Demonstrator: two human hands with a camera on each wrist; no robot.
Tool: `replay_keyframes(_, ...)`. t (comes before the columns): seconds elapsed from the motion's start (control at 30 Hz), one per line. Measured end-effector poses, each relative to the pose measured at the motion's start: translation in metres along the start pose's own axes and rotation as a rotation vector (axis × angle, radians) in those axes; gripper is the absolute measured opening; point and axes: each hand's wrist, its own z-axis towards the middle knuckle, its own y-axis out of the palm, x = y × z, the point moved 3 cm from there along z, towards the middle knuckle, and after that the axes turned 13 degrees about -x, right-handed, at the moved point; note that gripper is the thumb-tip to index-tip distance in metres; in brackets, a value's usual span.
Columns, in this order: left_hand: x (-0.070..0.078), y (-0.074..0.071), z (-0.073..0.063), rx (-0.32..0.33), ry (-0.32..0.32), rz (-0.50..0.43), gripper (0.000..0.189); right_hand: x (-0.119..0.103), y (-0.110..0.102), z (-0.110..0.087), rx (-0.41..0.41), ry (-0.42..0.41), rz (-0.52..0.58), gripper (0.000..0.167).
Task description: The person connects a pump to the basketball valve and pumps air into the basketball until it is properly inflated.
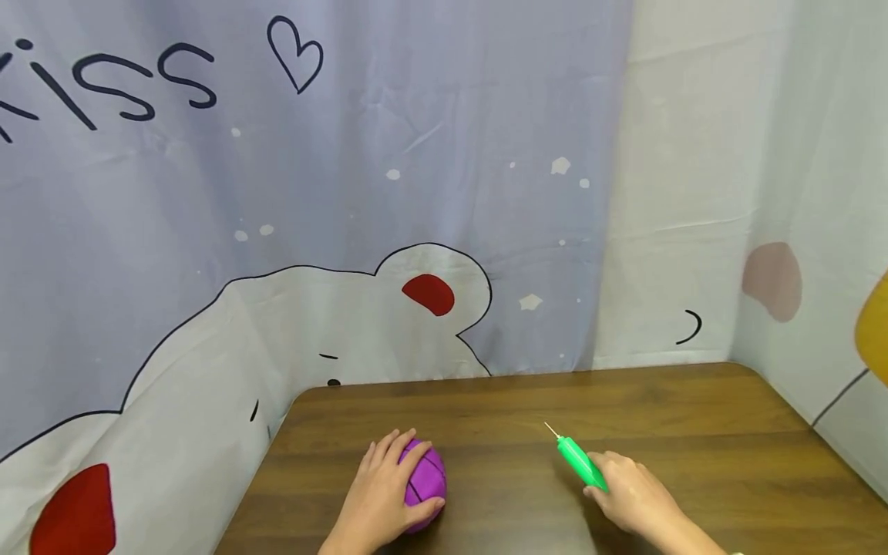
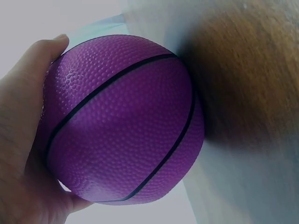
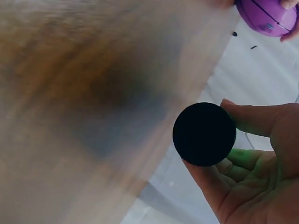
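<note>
My left hand (image 1: 378,493) grips a small purple basketball (image 1: 430,479) with black seams, its fingers spread over the top and its thumb along the near side. In the left wrist view the pebbled ball (image 2: 126,121) fills the palm, close against the wooden table. To the right, my right hand (image 1: 634,493) holds a bright green ball pump (image 1: 577,459). A thin needle (image 1: 552,430) sticks out of the pump's far end, angled up and toward the left. Seen from the right wrist, the pump's round black end (image 3: 204,134) lies between thumb and fingers.
Both hands are over a brown wood-grain table (image 1: 499,432) with rounded back corners. A printed curtain (image 1: 430,169) hangs behind it, and white fabric (image 1: 770,324) borders the right side.
</note>
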Motion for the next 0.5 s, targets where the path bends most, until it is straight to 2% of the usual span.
replay_keyframes(0.17, 0.000, -0.002, 0.001, -0.004, -0.003, 0.002, 0.079, 0.009, 0.008, 0.002, -0.046, 0.067, 0.015, 0.039)
replay_keyframes(0.5, -0.001, -0.002, -0.001, 0.012, 0.002, -0.006, 0.083, 0.022, 0.019, 0.001, -0.129, 0.114, -0.014, 0.040)
